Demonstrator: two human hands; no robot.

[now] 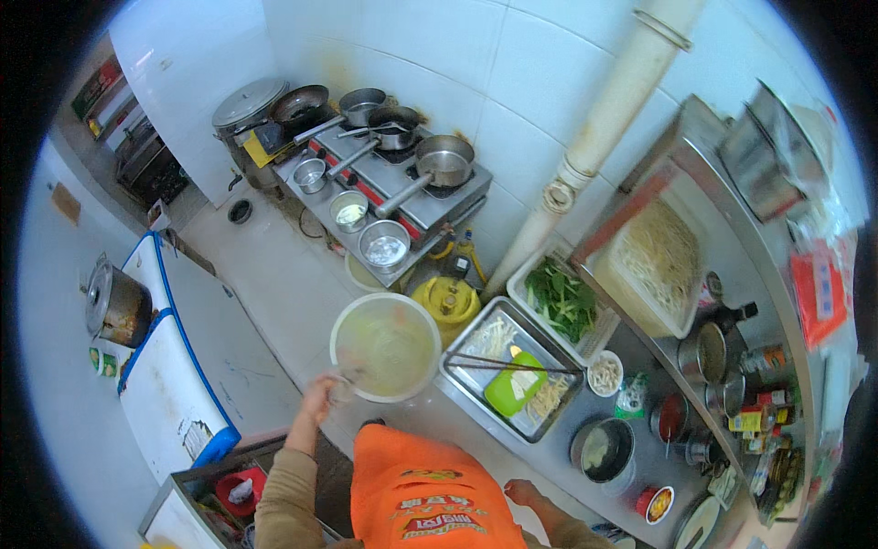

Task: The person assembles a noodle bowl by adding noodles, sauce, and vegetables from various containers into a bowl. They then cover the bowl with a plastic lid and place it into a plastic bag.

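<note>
My left hand point(318, 399) is closed on a small, pale, see-through cup-like thing point(342, 390), blurred in part. It is beside the near left rim of a large whitish tub point(344, 322) with cloudy liquid in it. Lower down, my right hand point(529, 495) hangs beside the orange apron point(421, 489) with nothing visible in it, its fingers loosely apart. The metal counter point(540, 446) is the nearest thing to it.
On the counter stand a steel tray point(455, 382) with a green-handled slicer point(515, 392) and chopsticks, a basket of greens point(560, 297) and a dark pot point(603, 448). Several pans fill the stove point(416, 209). A yellow gas cylinder point(446, 298) stands beside the tub; a white freezer point(174, 393) is left.
</note>
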